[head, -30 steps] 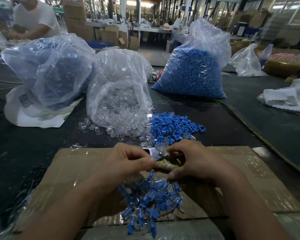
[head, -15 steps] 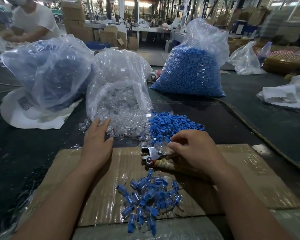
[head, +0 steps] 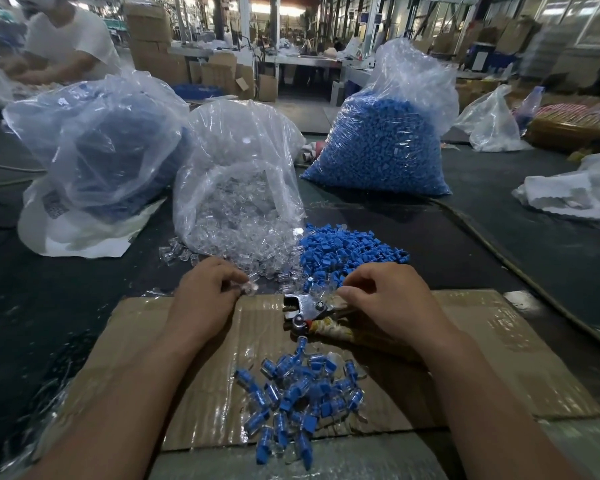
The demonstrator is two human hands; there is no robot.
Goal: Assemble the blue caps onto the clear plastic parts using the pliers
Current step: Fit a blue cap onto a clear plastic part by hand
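Note:
My left hand pinches a clear plastic part at the far edge of the cardboard sheet, just below the spilled clear parts. My right hand grips the handles of the pliers, whose metal jaws point left and stand slightly apart. Its fingertips curl near the loose blue caps. A heap of assembled blue-capped parts lies on the cardboard between my forearms.
An open bag of clear parts stands ahead, a full bag of blue caps to its right, and a crumpled bag to the left. Another person works at the far left. White bags lie at the right.
My left hand left the pliers, reached with flat fingers to the clear parts, and now has curled back with one part pinched. My right hand stayed on the pliers.

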